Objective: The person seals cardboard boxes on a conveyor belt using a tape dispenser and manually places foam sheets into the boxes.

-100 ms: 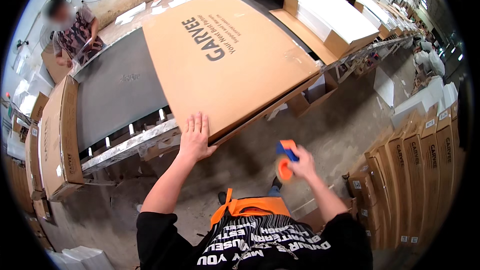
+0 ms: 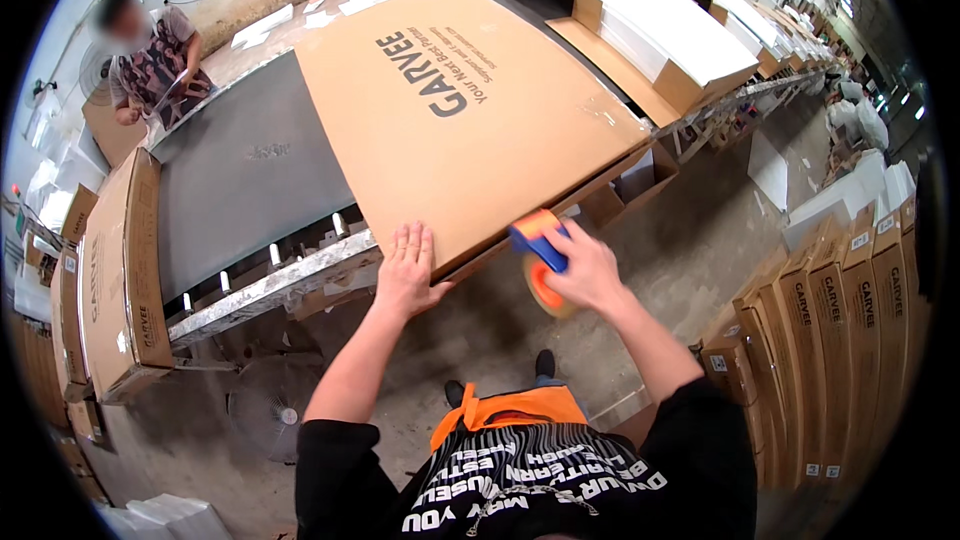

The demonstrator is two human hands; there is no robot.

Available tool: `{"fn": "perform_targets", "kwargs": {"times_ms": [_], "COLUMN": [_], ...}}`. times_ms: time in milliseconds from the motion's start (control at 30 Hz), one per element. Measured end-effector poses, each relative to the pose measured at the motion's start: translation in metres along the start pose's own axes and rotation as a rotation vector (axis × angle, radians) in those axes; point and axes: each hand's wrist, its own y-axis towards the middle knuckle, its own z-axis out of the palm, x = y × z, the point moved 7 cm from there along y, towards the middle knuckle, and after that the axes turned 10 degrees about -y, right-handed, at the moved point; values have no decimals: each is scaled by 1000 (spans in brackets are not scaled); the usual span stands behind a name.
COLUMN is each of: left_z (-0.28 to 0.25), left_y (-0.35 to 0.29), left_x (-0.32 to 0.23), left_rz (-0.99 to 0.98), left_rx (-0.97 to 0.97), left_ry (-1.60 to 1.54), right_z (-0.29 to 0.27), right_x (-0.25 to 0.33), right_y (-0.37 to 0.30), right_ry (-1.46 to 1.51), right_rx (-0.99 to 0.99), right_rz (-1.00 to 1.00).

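A large flat brown cardboard box (image 2: 440,140) with dark print lies across the conveyor, its near edge overhanging the metal frame. My left hand (image 2: 408,265) rests flat on the box's near left corner, fingers stretched out and the thumb over the edge. In my right hand (image 2: 585,268) is a blue and orange tape dispenser (image 2: 541,240), slightly blurred, with an orange-centred roll. It is held close to the box's near side; whether it touches the cardboard I cannot tell. Clear tape shows at the box's right corner.
Left of the box runs the dark conveyor belt (image 2: 255,150) with rollers along its near rail. Upright boxes (image 2: 125,280) stand at its left end. An opened box with white foam (image 2: 665,35) sits further right. Stacked cartons (image 2: 820,340) stand at right, a fan (image 2: 275,410) below. Another person (image 2: 155,65) works across.
My right hand has brought the tape dispenser up and left, closer to the box's near edge. The view has shifted slightly; my left hand stays on the same corner.
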Motion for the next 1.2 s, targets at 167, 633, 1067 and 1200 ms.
{"fn": "perform_targets", "kwargs": {"times_ms": [167,633,1067,1200], "left_z": [1,-20,42,89], "left_y": [-15,-21,192,333], "left_x": [-16,-33,-162,-232], "left_rz": [-11,-26,7,122], "left_rx": [-275,-358,28,-79], "left_ry": [-173,-232,-81,-82], "right_z": [42,151,208,138], "right_x": [165,145,-277,-373], "right_y": [123,4,-42,21], "right_ry": [-171,-613,1459,1579], "right_rx": [216,650,253,165], "right_rz": [-132,-355,518,501]}}
